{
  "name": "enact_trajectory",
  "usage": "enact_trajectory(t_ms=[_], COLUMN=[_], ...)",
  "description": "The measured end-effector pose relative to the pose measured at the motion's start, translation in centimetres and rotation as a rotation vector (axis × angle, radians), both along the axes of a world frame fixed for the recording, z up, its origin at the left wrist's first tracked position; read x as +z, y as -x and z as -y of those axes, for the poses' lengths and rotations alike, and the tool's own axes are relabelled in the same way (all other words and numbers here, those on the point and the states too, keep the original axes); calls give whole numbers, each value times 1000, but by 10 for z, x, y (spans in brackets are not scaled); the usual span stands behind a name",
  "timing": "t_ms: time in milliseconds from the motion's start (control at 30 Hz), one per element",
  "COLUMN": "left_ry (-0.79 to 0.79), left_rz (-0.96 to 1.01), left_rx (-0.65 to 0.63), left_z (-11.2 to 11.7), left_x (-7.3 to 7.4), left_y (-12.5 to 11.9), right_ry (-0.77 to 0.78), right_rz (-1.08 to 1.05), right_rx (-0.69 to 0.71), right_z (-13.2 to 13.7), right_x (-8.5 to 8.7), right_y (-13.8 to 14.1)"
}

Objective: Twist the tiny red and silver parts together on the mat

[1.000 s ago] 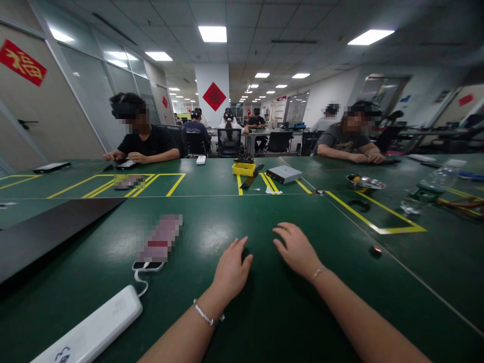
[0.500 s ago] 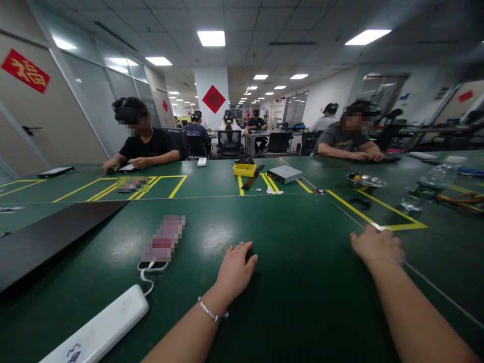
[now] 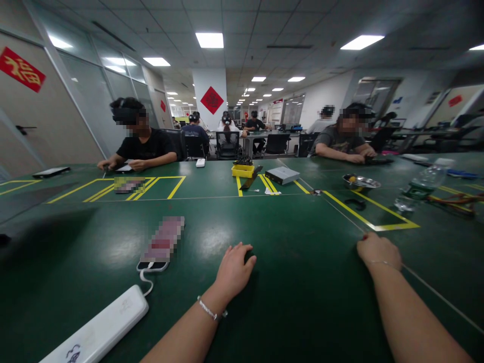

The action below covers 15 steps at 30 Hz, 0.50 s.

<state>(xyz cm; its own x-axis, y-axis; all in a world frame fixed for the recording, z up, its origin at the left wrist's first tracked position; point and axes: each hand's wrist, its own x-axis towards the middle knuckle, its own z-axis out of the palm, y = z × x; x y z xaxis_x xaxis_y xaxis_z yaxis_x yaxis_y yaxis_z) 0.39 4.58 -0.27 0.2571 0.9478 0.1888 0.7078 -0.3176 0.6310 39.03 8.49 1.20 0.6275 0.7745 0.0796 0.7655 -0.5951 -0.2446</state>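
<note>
My left hand (image 3: 236,267) lies on the green table (image 3: 287,302), fingers stretched out and thumb apart, holding nothing. A beaded bracelet (image 3: 207,308) circles its wrist. To its left is a phone (image 3: 162,242), its screen blurred out, with a white cable (image 3: 145,280) running to a long white power bank or similar device (image 3: 98,322). My right hand (image 3: 380,252) rests near the corner of a yellow tape outline (image 3: 397,227). Its fingers are curled under; a tiny reddish spot shows by the fingertips, too small to name.
Farther back stand a yellow tray (image 3: 242,171) of dark items, a grey box (image 3: 282,175), a metal bowl (image 3: 361,182) and a water bottle (image 3: 419,186). Two people (image 3: 141,146) sit across the table. A dark, blurred panel (image 3: 34,199) is at the left.
The dark panel at the left has shifted away toward the far left, leaving a shadow on the table. My right hand's fingers have curled in. My left hand stays put.
</note>
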Motion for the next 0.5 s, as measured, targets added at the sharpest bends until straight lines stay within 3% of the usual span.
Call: enact_trajectory(t_ms=[200,500], left_ry=[27,19], left_rz=[-26,17], left_rx=[2,1], left_z=[0,-4], left_x=[1,-6], left_y=[-1,1], right_ry=[27,77], right_rz=[21,-4], right_rx=[-78,-73], right_z=[0,-2], right_x=[1,10], right_y=[6,15])
